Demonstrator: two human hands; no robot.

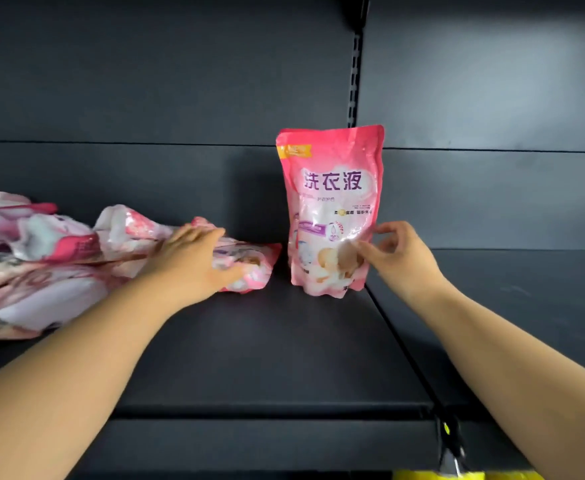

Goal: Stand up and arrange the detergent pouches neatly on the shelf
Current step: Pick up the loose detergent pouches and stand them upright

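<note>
Pouches, pink and white, lie and stand on a dark shelf [266, 348], and they are told here from the biggest mass down to the smallest thing.

Behind the shelf rises a dark back panel [145, 81], split by a slotted upright [354, 77] that runs down just behind the standing pouch.

At the left edge a heap [24, 258] of pouches lies flat and jumbled, some overlapping, the nearest ones blurred so that their print cannot be read.

One pouch [332, 206] stands upright near the middle of the shelf, close to the back panel, its printed face toward the camera and its base on the shelf board. It stands apart from the heap, with a narrow gap of bare shelf between.

A lying pouch [249, 263] sticks out from the right end of the heap, its tip pointing at the standing one.

On that lying pouch rests the left hand [194, 261], palm down, fingers spread over the top and curling round its near edge, so it grips the pouch.

Beside the standing pouch, the right hand [398, 254] has its fingers loosely bent and parted; the fingertips touch the lower right front of the pouch without closing round it.

At the bottom edge a yellow strip [436, 475] shows on the shelf front.
</note>
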